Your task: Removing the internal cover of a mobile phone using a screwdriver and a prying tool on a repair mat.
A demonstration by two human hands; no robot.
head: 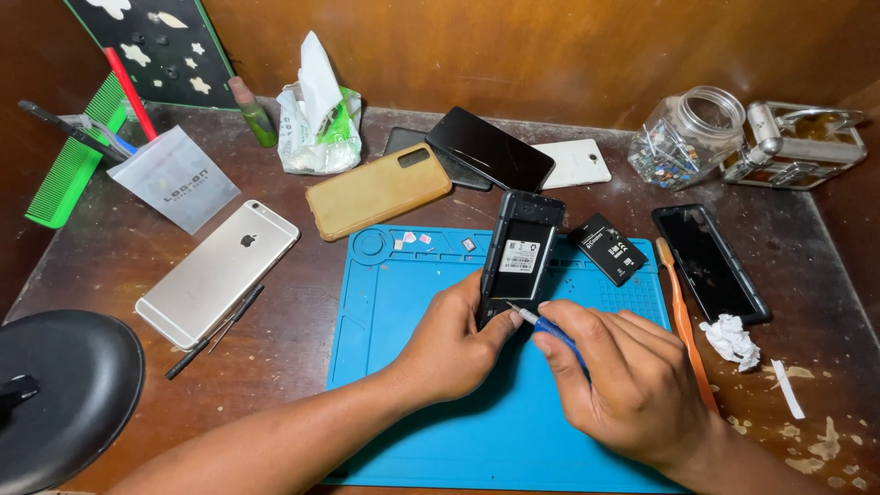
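Opened phone [521, 258] on the blue mat [431, 431], back cover off, screen side down, its lower end toward the person. The left hand [451, 344] closes its grip around the phone's lower left edge, thumb laid along the bottom, pinning it to the mat. The right hand [623, 380] holds a small blue-handled screwdriver [547, 325] in a narrow pinch of thumb and forefinger; the metal tip rests at the phone's lower right corner, just beside the left thumb.

Step in hand, as I judge it: working a fastener or seam at the bottom edge of the bare chassis (the battery [608, 247] already lies out on the mat, just right of the phone). The next move would call for a steady tip kept square to the frame, light pressure, and the left hand holding firm so the phone does not skid.

Edges and room: the mat's near half is bare blue, giving the wrists a place to rest. To the right, an orange pry tool [683, 316] lies along the mat's edge, with a dark phone [710, 261] and a crumpled tissue [731, 339] beyond it, so the right elbow has only modest room. To the left on the tabletop [284, 339], a silver phone [220, 272] and thin black tools [215, 330] lie well apart from the work. Small card pieces [412, 239] sit in the mat's upper tray, near the phone's top left, and could be knocked if the phone slides upward.
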